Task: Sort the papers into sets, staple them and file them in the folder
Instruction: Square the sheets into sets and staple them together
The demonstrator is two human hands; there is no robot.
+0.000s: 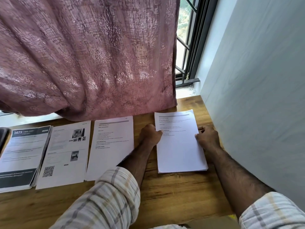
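A stack of white printed sheets [179, 151] lies on the wooden table [173, 195] at the right. My left hand [149, 134] grips its left edge, thumb on top of the page. My right hand [208, 138] grips its right edge with curled fingers. Three other paper sets lie in a row to the left: a text-only set [112, 146], a set with photos and a QR code [66, 154], and a thicker set with a dark header reading 3675 [21, 156]. No stapler or folder is in view.
A mauve patterned curtain [85, 60] hangs over the table's far edge. A pale wall [255, 96] borders the table on the right. A barred window [189, 47] shows beside the curtain. A dark object [3, 138] pokes in at the far left.
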